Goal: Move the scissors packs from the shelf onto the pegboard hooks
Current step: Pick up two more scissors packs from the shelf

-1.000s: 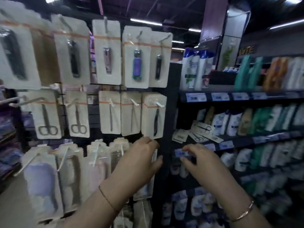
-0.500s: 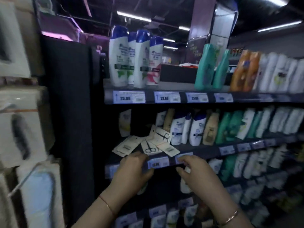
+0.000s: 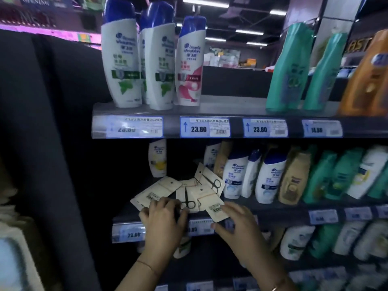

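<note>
I see the scissors packs (image 3: pixel 189 194) lying in a loose, overlapping heap on the middle shelf (image 3: pixel 273 208), at its left end, just left of the white shampoo bottles (image 3: pixel 235 177). One pack (image 3: pixel 210 179) leans tilted against those bottles with its small black scissors showing; another (image 3: pixel 186 198) lies face up in the middle of the heap; two lie face down with barcodes up, one at the left (image 3: pixel 156 192) and one at the right (image 3: pixel 214 204), its corner hanging past the shelf edge.

My left hand (image 3: pixel 163 219) rests on the heap, fingers (image 3: pixel 165 203) curled narrow over the left face-down pack and the lower end of the middle one; I cannot tell whether it actually grips either. My right hand (image 3: pixel 237 223) sits at the shelf lip, fingers loosely spread, fingertips touching the right face-down pack, not closed on anything.

Under both hands runs the row of price tags (image 3: pixel 128 233). On the shelf above (image 3: pixel 210 110) stand tall white blue-capped bottles (image 3: pixel 147 59) and green ones (image 3: pixel 304 68). A dark panel (image 3: pixel 52 122) closes off the left side
</note>
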`<state>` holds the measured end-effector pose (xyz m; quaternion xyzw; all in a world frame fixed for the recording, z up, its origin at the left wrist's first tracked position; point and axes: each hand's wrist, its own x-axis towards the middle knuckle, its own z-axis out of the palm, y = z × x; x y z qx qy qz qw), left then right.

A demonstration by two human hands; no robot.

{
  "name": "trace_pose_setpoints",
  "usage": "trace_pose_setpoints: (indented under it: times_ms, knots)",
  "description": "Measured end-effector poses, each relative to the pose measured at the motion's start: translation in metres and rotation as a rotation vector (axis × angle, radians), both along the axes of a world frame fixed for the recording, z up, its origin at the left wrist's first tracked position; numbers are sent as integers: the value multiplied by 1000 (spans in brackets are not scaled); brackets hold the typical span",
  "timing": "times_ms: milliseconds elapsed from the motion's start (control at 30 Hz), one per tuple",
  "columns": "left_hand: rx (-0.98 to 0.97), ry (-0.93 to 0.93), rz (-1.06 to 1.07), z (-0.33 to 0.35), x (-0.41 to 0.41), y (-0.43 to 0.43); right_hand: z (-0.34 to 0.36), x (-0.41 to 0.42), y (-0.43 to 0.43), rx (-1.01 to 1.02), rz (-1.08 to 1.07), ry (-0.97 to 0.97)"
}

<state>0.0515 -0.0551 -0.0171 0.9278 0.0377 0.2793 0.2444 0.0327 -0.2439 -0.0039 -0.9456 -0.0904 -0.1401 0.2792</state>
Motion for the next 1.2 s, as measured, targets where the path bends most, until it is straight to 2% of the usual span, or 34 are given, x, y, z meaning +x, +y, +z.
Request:
trace_pose_setpoints:
  times_ms: [133, 300, 433, 700, 833, 1200]
  knots:
    - [-51, 61, 41, -2, 13, -8, -7, 9, -1, -43, 14, -53]
    - [-101, 34, 72, -7, 18, -14, -12, 17, 1, -79, -26, -194]
    - [-145, 63, 102, -3, 19, -17, 0, 15, 7, 67, -16, -260]
    - [-189, 130, 128, 1, 26, -19, 6, 30, 1, 394, -122, -123]
    - [-206, 132, 129, 1, 27, -20, 4, 36, -7, 464, -196, -102]
    - [-230, 129, 123, 4, 26, -19, 8, 40, -7, 664, -164, 86]
